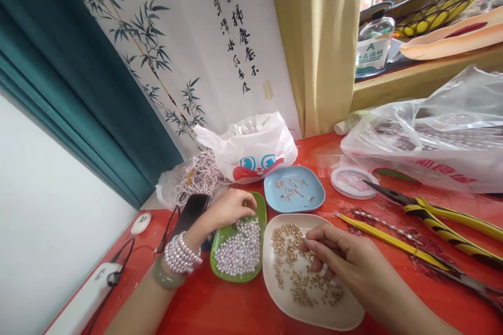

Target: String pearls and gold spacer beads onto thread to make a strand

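My left hand (230,208) reaches over the far part of a green tray (216,269) full of pearly lilac beads (238,251). Its fingers curl downward and together; what they hold, if anything, is hidden. On that wrist sit a coiled pearl bracelet (181,254) and a pale green bangle (163,275). Over the right side of a cream tray (285,314), my right hand (341,254) has thumb and forefinger pinched together. Anything in that pinch is too small to make out. Small gold beads (288,235) lie scattered in the cream tray.
Behind stands a blue tray (275,201) with small metal pieces. To the right lie yellow tweezers (393,241), pliers (444,220), a white spool (353,183) and a bead strand (383,224). A white bag (259,149), pearl strands (204,175) and a phone (190,214) are at the left.
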A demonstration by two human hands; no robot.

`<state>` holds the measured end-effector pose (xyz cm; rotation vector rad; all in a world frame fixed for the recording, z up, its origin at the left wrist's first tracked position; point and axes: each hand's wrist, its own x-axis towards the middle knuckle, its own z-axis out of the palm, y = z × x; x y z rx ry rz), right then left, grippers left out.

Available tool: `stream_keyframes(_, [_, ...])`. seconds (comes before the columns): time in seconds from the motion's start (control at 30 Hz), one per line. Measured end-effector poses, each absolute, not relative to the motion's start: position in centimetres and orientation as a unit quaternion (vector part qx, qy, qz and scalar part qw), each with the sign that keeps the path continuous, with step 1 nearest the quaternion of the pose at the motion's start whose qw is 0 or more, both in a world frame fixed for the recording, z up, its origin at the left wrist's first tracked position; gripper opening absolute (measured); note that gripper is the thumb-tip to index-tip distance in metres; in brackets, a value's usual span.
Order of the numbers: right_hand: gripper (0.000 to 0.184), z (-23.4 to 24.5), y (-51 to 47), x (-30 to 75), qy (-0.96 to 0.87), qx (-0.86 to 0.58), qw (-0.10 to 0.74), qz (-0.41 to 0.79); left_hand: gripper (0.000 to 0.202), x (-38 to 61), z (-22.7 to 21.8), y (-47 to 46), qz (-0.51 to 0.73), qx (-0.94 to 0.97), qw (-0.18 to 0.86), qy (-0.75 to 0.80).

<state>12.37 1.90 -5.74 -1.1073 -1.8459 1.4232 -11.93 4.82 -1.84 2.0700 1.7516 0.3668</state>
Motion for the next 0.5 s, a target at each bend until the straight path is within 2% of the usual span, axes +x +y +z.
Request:
stream_keyframes(0.23, [0.016,-5.3,1.7,12.4,-0.676,-0.412,0.286,0.540,0.009,-10.7,-1.8,4.6,0.190,0.716,0.260,0.619])
stream_keyframes(0.27, [0.016,-5.1,1.6,12.4,-0.674,-0.413,0.286,0.542,0.010,-10.1,-1.6,4.3,0.213,0.704,0.289,0.613])
stream_keyframes(0.33, [0.017,-4.9,1.3,12.3,-0.668,-0.414,0.281,0.551,0.014,-8.5,-1.4,3.5,0.320,0.611,0.441,0.574])
stream_keyframes(0.4, [0.015,-4.5,1.0,12.2,-0.665,-0.411,0.279,0.558,0.015,-6.9,-1.4,2.6,0.374,0.517,0.554,0.535])
stream_keyframes(0.5, [0.015,-4.1,0.7,12.2,-0.665,-0.405,0.279,0.562,0.017,-5.1,-1.7,1.5,0.416,0.426,0.631,0.498])
